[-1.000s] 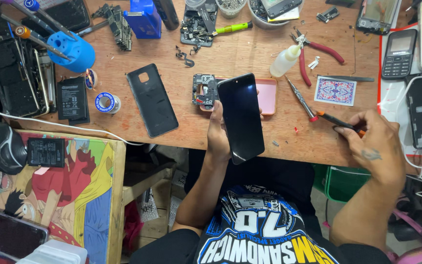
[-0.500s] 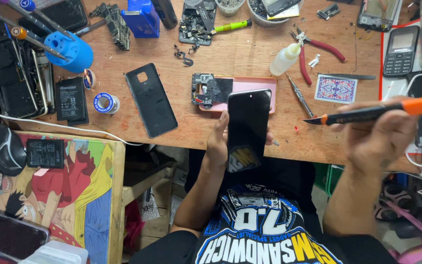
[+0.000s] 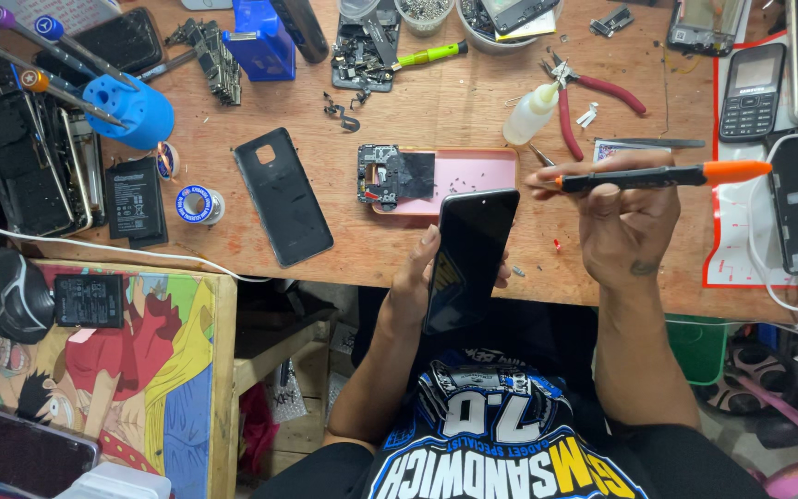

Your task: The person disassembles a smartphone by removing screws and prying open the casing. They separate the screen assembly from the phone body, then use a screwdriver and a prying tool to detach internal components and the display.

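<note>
Left hand (image 3: 415, 277) wrapped around a black rectangular glass-fronted smartphone (image 3: 468, 259), fingers closed on its far edge, thumb tip showing on the near edge, screen dark and tilted up over the front edge of the brown wooden work surface (image 3: 473, 111). Right hand (image 3: 622, 222) raised just beside the phone's top corner, fingers pinched shut on a slim black screwdriver with an orange end (image 3: 662, 175), held level, orange cap pointing right, tip pointing left toward the phone. Just beyond the phone, flat on the surface, a pink rectangular tray (image 3: 473, 171) carrying a small dark circuit board (image 3: 390, 176) at its left end. Left of that, well apart from the hands, a black plastic phone back cover with a camera cut-out (image 3: 282, 196), lying at a slant. Further left, a small round spool of solder (image 3: 198, 204), a flat black battery (image 3: 135, 199) and a blue round tool stand (image 3: 131, 106) bristling with screwdrivers. Behind the right hand, a small white squeeze bottle (image 3: 530, 114) and red-handled pliers (image 3: 593, 88). At far right, a grey keypad phone (image 3: 753, 91) on a white mat with a red border (image 3: 736, 249). At lower left, a lower board with a bright cartoon print (image 3: 131, 370).
</note>
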A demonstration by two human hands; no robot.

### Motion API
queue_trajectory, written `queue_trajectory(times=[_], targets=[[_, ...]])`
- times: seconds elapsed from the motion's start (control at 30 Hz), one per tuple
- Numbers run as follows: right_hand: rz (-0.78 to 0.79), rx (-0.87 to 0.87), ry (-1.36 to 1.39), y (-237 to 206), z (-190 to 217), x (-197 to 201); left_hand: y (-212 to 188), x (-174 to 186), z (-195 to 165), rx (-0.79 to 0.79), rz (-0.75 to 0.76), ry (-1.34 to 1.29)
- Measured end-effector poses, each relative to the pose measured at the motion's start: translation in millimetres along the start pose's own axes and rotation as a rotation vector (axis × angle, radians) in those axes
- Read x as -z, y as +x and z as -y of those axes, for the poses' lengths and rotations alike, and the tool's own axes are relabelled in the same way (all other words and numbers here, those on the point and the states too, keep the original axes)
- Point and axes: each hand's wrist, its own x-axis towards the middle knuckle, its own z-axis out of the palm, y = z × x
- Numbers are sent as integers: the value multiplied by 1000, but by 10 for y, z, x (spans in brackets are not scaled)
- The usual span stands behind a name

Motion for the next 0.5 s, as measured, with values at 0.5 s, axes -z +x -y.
queue_trajectory(times=[0.5], targets=[[68,-87,26,26,89,-69,48,-79,-47,16,-55,121]])
